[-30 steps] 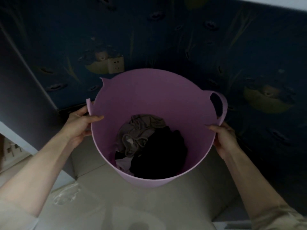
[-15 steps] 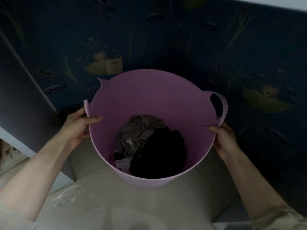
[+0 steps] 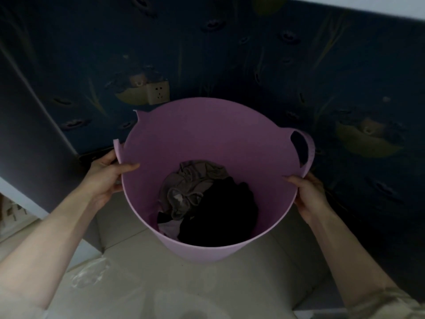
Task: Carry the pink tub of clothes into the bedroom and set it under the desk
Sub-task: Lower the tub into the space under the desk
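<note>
The pink tub (image 3: 207, 134) fills the middle of the view, held above a pale tiled floor (image 3: 142, 284). Inside lie clothes (image 3: 207, 199): a grey-brown crumpled garment, a black one and a bit of white. My left hand (image 3: 105, 178) grips the tub's left rim with the thumb over the edge, near a broken handle stub. My right hand (image 3: 308, 192) holds the right rim just below the intact loop handle (image 3: 305, 148). The room is dim.
A dark blue patterned wall (image 3: 253, 65) stands right behind the tub, with a wall socket (image 3: 158, 93) at upper left. A dark panel (image 3: 27, 146) with a white edge runs down the left. A clear plastic wrapper (image 3: 89, 272) lies on the floor at lower left.
The tub and both hands have shifted very slightly left and down in the view. The grip on the rim is unchanged.
</note>
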